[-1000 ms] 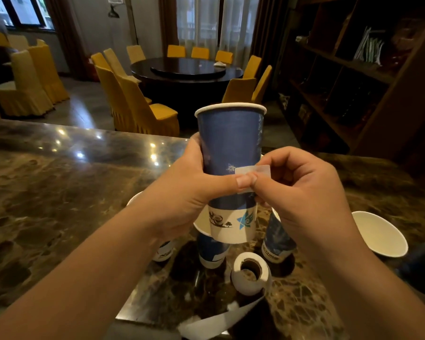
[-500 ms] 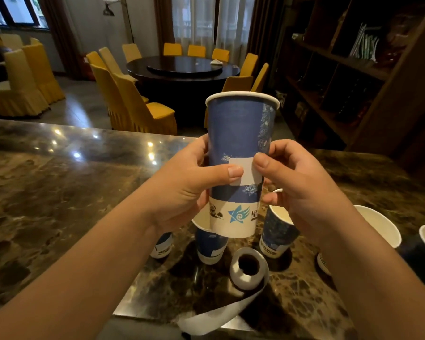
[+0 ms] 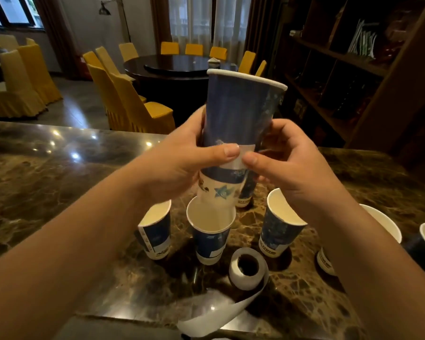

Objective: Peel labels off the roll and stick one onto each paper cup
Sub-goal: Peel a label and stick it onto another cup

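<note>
A tall blue paper cup (image 3: 238, 114) is held up above the marble counter (image 3: 47, 192). My left hand (image 3: 182, 160) grips its lower half, thumb across the front. My right hand (image 3: 280, 165) wraps the other side, and its thumb presses a white label (image 3: 241, 157) on the cup's wall. Both thumb tips sit on the label. Below stand several blue paper cups: one at the left (image 3: 155, 231), one in the middle (image 3: 210, 231), one at the right (image 3: 277, 229). The label roll (image 3: 247, 268) lies in front of them, its backing strip (image 3: 214, 315) trailing over the counter edge.
More cups (image 3: 383, 224) stand at the far right, partly hidden by my right forearm. Another cup (image 3: 244, 192) is behind the held one. Yellow chairs (image 3: 133, 104) and a round dark table (image 3: 179, 67) fill the room beyond. Wooden shelves (image 3: 341, 69) rise at the right.
The label went from being pinched beside the cup to lying flat on its wall. The cup rose and tilted to the right, and both thumbs now press the label.
</note>
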Demonstrator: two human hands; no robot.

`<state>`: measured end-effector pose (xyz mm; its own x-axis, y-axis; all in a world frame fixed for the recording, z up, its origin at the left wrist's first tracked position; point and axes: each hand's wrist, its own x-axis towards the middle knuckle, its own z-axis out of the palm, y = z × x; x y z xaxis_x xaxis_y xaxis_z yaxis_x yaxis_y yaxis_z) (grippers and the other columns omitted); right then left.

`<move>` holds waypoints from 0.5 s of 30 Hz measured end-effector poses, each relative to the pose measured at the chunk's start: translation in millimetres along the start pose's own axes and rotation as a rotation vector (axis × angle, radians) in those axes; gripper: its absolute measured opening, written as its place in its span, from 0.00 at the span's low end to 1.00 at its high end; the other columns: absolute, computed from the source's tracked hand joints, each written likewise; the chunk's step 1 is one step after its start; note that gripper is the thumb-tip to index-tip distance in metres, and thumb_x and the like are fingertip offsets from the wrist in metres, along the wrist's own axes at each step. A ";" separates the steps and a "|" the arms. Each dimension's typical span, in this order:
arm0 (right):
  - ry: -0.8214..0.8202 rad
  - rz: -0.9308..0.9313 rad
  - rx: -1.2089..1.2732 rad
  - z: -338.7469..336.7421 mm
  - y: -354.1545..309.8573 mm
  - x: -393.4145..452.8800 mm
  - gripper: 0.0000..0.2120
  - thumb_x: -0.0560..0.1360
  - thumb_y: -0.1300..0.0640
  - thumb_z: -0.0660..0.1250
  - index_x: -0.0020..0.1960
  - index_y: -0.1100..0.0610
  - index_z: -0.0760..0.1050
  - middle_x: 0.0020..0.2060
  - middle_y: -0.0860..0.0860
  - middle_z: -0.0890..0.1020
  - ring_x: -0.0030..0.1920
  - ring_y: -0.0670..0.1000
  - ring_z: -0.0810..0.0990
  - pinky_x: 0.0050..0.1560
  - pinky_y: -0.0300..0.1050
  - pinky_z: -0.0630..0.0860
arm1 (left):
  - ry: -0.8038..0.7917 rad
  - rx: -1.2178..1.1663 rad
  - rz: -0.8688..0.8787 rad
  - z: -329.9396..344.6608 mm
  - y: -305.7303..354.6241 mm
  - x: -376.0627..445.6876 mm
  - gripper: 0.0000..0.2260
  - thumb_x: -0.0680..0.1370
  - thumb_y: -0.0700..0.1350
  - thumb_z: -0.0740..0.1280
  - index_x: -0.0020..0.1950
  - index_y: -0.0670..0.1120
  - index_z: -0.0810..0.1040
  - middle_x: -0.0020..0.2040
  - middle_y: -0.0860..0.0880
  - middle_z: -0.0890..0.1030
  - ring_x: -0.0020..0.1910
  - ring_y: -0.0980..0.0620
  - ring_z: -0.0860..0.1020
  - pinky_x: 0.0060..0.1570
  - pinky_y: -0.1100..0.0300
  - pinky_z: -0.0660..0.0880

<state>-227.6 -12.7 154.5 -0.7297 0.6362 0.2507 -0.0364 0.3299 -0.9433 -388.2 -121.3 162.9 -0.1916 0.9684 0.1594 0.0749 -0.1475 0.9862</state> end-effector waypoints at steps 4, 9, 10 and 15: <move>0.112 -0.019 -0.144 5.3 11.2 19.0 0.22 0.72 0.53 0.73 0.64 0.47 0.70 0.55 0.42 0.80 0.56 0.45 0.79 0.52 0.44 0.80 | 0.068 0.142 0.043 -27.8 -4.2 25.7 0.36 0.66 0.38 0.75 0.71 0.53 0.66 0.65 0.50 0.77 0.63 0.51 0.77 0.59 0.53 0.77; 0.083 0.061 -0.224 16.9 32.2 34.4 0.26 0.74 0.49 0.71 0.69 0.44 0.64 0.57 0.41 0.75 0.51 0.41 0.77 0.42 0.32 0.74 | 0.135 0.407 -0.040 -69.3 -38.1 52.4 0.39 0.66 0.36 0.78 0.70 0.53 0.62 0.63 0.56 0.74 0.63 0.57 0.73 0.57 0.65 0.76; 0.056 0.074 -0.240 19.8 35.2 36.7 0.27 0.75 0.49 0.70 0.70 0.44 0.63 0.57 0.40 0.74 0.49 0.40 0.77 0.39 0.31 0.74 | 0.128 0.457 -0.066 -77.5 -48.9 54.8 0.39 0.67 0.35 0.77 0.70 0.52 0.61 0.64 0.56 0.74 0.63 0.57 0.73 0.58 0.64 0.76; -0.060 0.080 -0.358 32.6 47.5 37.4 0.22 0.75 0.48 0.70 0.66 0.43 0.67 0.52 0.35 0.73 0.51 0.39 0.76 0.43 0.32 0.75 | 0.092 0.611 -0.230 -113.3 -106.4 52.4 0.38 0.68 0.41 0.78 0.73 0.47 0.63 0.70 0.47 0.72 0.70 0.47 0.70 0.69 0.49 0.67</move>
<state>-278.9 4.0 112.0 -0.7595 0.6314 0.1565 0.2555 0.5108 -0.8208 -517.1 -77.6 71.3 -0.3498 0.9366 -0.0231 0.5588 0.2283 0.7973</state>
